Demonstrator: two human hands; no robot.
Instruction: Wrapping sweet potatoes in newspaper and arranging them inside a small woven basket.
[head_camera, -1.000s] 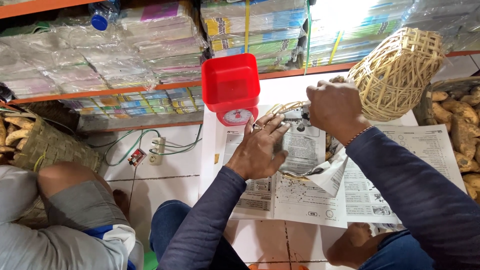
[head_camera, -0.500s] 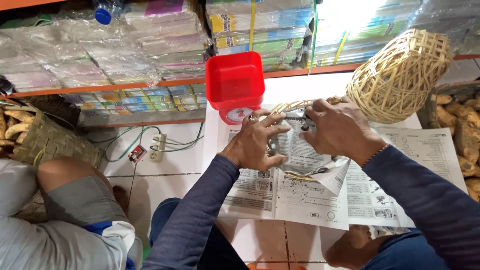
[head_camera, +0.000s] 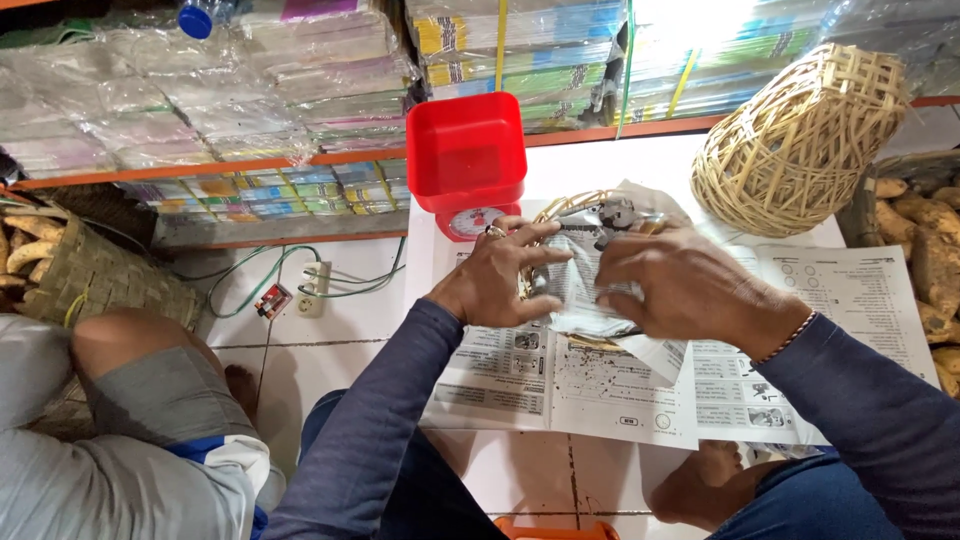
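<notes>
Since the earlier frames the right hand (head_camera: 690, 285) has come down from the top edge of the newspaper sheet (head_camera: 590, 285) and now presses flat across its right side, while the left hand (head_camera: 500, 280) has slid a little up its left edge. Both hands lie on the sheet, which is being folded over a small woven basket (head_camera: 560, 205) whose rim shows just above the paper, in front of the red scale (head_camera: 465, 160). The bundle sits on more spread newspaper (head_camera: 560, 385) on the white tiled floor (head_camera: 340, 330).

The left grip is loose, fingers spread and thumb tucked at the paper's edge; the right is an open palm pressing down, fingers slightly curled, clamped on nothing.

The sheet looks thin, soft and easy to tear or crease, and light enough to spring back when released. The basket beneath seems stiff but light, so it is likely best held through the paper at its sides. A larger wicker basket (head_camera: 800, 145) lies tipped to the right, near a heap of tubers (head_camera: 925, 250).
</notes>
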